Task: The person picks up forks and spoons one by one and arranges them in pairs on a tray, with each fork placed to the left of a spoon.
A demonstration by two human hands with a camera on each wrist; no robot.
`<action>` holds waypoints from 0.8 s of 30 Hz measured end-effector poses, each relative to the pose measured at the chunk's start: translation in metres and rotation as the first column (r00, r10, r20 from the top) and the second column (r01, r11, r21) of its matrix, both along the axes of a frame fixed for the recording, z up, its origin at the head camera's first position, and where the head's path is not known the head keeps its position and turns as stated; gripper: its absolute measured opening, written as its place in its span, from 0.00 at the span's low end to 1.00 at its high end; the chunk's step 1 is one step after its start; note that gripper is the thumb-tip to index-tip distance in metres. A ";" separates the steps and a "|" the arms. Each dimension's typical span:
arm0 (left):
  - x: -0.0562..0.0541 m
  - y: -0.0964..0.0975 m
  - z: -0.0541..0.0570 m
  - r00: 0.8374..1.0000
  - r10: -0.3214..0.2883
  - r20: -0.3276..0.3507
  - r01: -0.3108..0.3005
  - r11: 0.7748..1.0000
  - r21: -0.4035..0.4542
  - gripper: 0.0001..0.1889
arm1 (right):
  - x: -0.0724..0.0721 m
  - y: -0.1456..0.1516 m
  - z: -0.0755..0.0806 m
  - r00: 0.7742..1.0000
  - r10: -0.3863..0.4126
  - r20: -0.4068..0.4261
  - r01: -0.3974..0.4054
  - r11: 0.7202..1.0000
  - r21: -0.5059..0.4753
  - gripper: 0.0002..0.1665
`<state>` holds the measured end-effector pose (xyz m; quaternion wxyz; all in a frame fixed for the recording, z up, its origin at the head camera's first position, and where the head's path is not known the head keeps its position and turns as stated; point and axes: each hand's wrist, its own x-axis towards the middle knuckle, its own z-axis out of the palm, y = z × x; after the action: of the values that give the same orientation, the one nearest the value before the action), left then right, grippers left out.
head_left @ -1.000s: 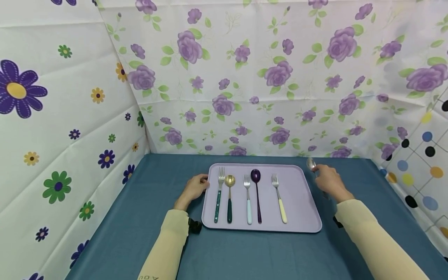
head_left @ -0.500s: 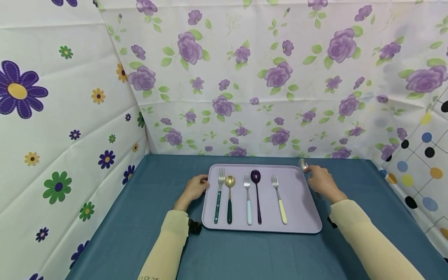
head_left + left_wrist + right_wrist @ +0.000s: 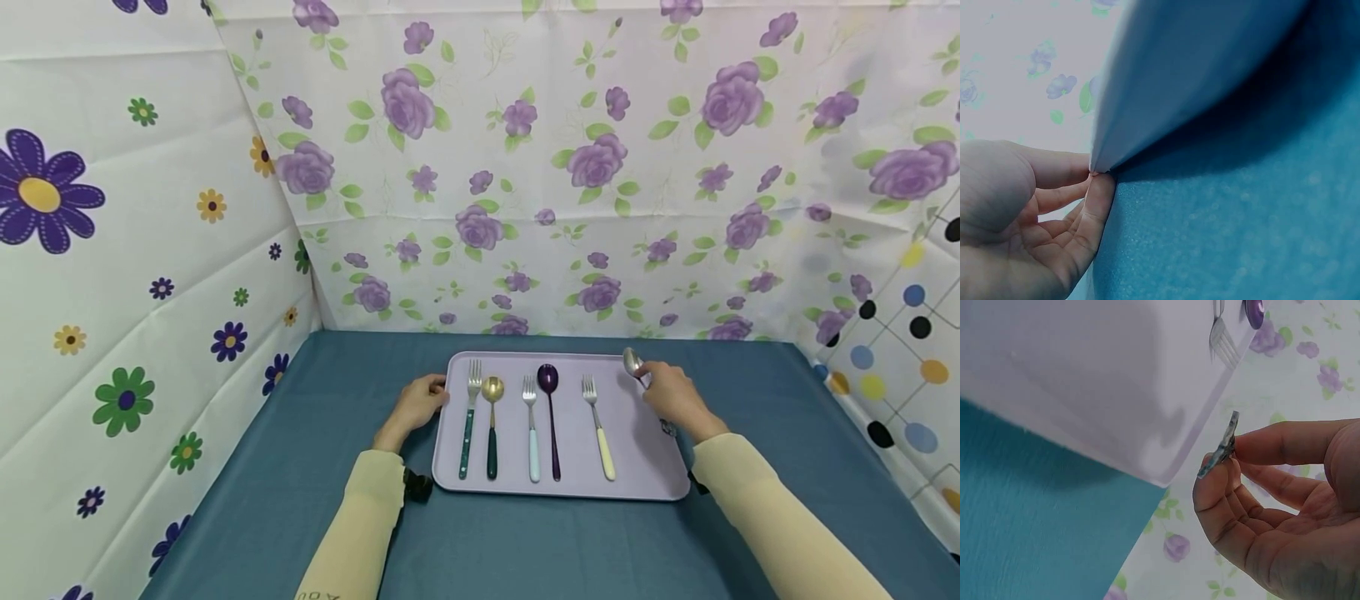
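Observation:
My right hand [image 3: 675,396] pinches a spoon [image 3: 632,360] with a silver bowl over the right side of a lilac tray [image 3: 645,471]. The right wrist view shows the grey, patterned end of the spoon's handle [image 3: 1218,450] between thumb and fingers, apart from the tray. With thumb and fingertips, my left hand [image 3: 418,402] grips the tray's left rim [image 3: 1107,137]. On the tray, from left, lie a green-handled fork [image 3: 467,433], a gold spoon [image 3: 492,387] with a green handle, a light-blue-handled fork [image 3: 533,450], a dark purple spoon [image 3: 548,379] and a yellow-handled fork [image 3: 604,450].
The tray lies on a teal-covered table [image 3: 570,550]. Flower-printed sheets stand as a back wall [image 3: 525,275] and a left wall [image 3: 187,283]. A dotted sheet [image 3: 892,375] borders the right side.
My right hand has carried the spoon leftward, from beyond the tray's right edge to over its right side. The left hand, tray and other cutlery have stayed put.

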<state>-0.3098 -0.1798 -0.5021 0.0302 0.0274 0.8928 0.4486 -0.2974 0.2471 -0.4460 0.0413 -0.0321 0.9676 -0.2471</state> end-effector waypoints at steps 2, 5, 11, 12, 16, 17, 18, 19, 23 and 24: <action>0.001 0.001 0.000 1.000 0.001 0.001 -0.001 1.000 0.000 0.22 | 0.000 -0.001 -0.002 1.000 0.006 -0.001 -0.006 1.000 0.006 0.26; 0.001 0.001 0.001 1.000 0.002 0.002 -0.002 1.000 0.001 0.22 | 0.001 -0.003 -0.003 1.000 0.015 -0.005 -0.015 1.000 0.014 0.26; 0.001 0.001 0.001 1.000 0.003 0.002 -0.003 1.000 -0.004 0.22 | 0.002 -0.006 -0.005 1.000 0.026 0.002 -0.026 1.000 0.016 0.25; 0.001 0.001 0.001 1.000 0.005 0.002 -0.005 1.000 -0.004 0.22 | 0.003 -0.007 -0.005 1.000 0.029 0.003 -0.029 0.999 0.015 0.25; 0.001 0.000 0.002 1.000 0.009 0.001 -0.009 1.000 -0.005 0.22 | 0.005 -0.011 -0.006 1.000 0.025 0.013 -0.025 1.000 0.008 0.25; 0.002 0.000 0.002 1.000 0.009 0.002 -0.009 1.000 -0.004 0.22 | 0.005 -0.012 -0.006 1.000 0.021 0.016 -0.021 1.000 0.007 0.25; 0.002 0.000 0.002 1.000 0.009 0.002 -0.009 1.000 -0.004 0.22 | 0.005 -0.013 -0.007 1.000 0.018 0.021 -0.018 1.000 0.007 0.25; 0.002 0.000 0.002 1.000 0.009 0.002 -0.009 1.000 -0.004 0.22 | 0.005 -0.014 -0.008 1.000 0.014 0.026 -0.015 1.000 0.006 0.25; 0.002 0.001 0.002 1.000 0.009 0.004 -0.009 1.000 -0.001 0.22 | 0.005 -0.018 -0.013 0.999 0.013 0.031 -0.013 1.000 0.013 0.25; 0.002 0.001 0.002 1.000 0.008 0.004 -0.008 1.000 -0.003 0.22 | 0.005 -0.019 -0.014 0.999 0.017 0.029 -0.018 1.000 0.015 0.25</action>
<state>-0.3081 -0.1786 -0.5004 0.0300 0.0230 0.8934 0.4476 -0.2920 0.2278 -0.4599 0.0577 -0.0366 0.9684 -0.2397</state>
